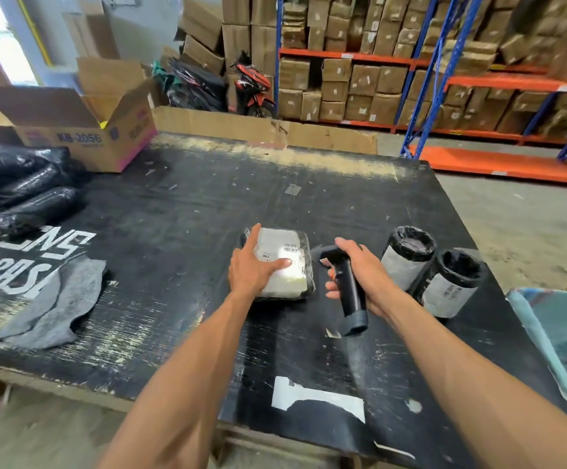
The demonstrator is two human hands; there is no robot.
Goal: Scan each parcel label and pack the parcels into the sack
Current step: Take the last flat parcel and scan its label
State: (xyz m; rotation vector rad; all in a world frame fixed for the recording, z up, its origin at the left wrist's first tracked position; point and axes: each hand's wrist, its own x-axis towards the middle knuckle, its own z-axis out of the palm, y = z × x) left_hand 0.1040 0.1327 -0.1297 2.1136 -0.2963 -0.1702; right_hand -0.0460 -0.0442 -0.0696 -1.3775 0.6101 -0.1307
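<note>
A black-wrapped parcel [290,280] with a white label on top lies mid-table on the black table [191,214]. My left hand [251,269] rests on its left side, thumb across the label. My right hand [360,275] grips a black handheld scanner [346,286], its head pointing left at the parcel's label. Two upright black rolled parcels [407,257] [451,282] with white labels stand just right of the scanner. A pile of black wrapped rolls [21,191] lies at the table's left. The teal sack [566,346] hangs open at the table's right edge.
An open cardboard box [86,130] marked KB-2056 stands at the back left. A grey cloth [52,302] lies near the left front edge. Beyond the table are a flat cardboard sheet [262,128], a motorbike [251,86] and racks of boxes [444,62].
</note>
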